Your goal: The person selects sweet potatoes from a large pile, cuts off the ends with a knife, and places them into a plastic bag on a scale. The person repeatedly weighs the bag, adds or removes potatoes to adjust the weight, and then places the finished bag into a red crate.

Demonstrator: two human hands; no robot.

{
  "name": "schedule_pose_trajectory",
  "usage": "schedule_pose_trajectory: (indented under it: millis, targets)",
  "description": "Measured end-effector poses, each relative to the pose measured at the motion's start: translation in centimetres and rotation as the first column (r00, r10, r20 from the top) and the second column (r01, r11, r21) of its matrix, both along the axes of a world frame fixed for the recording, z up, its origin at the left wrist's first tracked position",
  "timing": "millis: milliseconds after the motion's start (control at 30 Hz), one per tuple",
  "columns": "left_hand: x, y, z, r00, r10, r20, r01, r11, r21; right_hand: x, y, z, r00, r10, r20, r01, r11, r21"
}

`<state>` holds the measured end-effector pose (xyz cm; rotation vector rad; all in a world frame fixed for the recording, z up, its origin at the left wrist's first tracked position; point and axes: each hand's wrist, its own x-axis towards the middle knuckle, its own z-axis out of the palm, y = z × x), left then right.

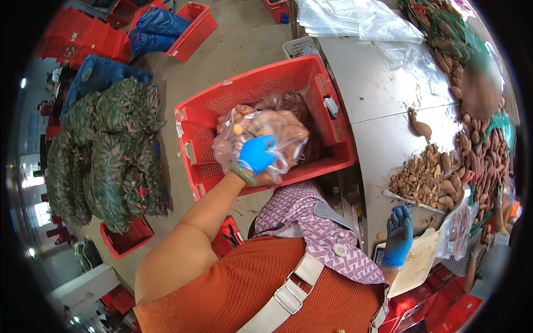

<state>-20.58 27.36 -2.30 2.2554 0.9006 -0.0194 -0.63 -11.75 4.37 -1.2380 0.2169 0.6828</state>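
Note:
My left hand [257, 154], in a blue glove with a green bangle at the wrist, grips the gathered top of a clear plastic bag of sweet potatoes [287, 125]. The bag is inside a red plastic crate [266, 77], over other bagged sweet potatoes. My right hand [399, 235], in a blue glove with a dirty palm, is raised palm up with its fingers extended, holding nothing. It is beside a pale plastic tray [416, 262] at the table edge. Near it, a pile of loose sweet potatoes and broken pieces [424, 175] lies on the metal table [379, 145].
Stuffed green mesh sacks [108, 154] stand left of the crate. Clear plastic bags [358, 21] lie at the table's far end, near a white basket [300, 46]. Many sweet potatoes [485, 166] line the right side, where other people are. Red crates [193, 31] stand beyond.

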Motion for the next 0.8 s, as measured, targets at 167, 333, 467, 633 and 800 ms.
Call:
schedule_pose_trajectory:
  millis: [167, 333, 467, 633, 800]
  targets:
    - [-8.4, 3.1, -8.5, 0.971, 0.039, -0.237, -0.021, 0.996, 0.082, -1.3, 0.6, -0.1, 0.999, -0.044, -0.031, 0.043, 0.998, -0.050]
    - [-4.8, 5.2, -8.3, 0.951, -0.071, -0.301, 0.068, 0.997, -0.020, -2.2, 0.2, -0.3, 0.989, -0.150, -0.008, 0.149, 0.985, -0.086]
    - [4.7, 3.2, -6.6, 0.945, -0.324, 0.050, 0.324, 0.946, 0.012, -1.4, -0.7, -0.5, 0.987, -0.156, 0.030, 0.157, 0.988, -0.007]
    - [16.2, -3.1, 1.7, 0.810, -0.479, 0.338, 0.479, 0.873, 0.092, -0.1, -2.1, 2.5, 0.951, -0.268, 0.153, 0.274, 0.962, -0.018]
    - [24.6, -7.7, 4.5, 0.695, -0.690, 0.204, 0.629, 0.720, 0.292, -0.4, -7.8, 3.2, 0.856, -0.468, 0.219, 0.474, 0.880, 0.028]
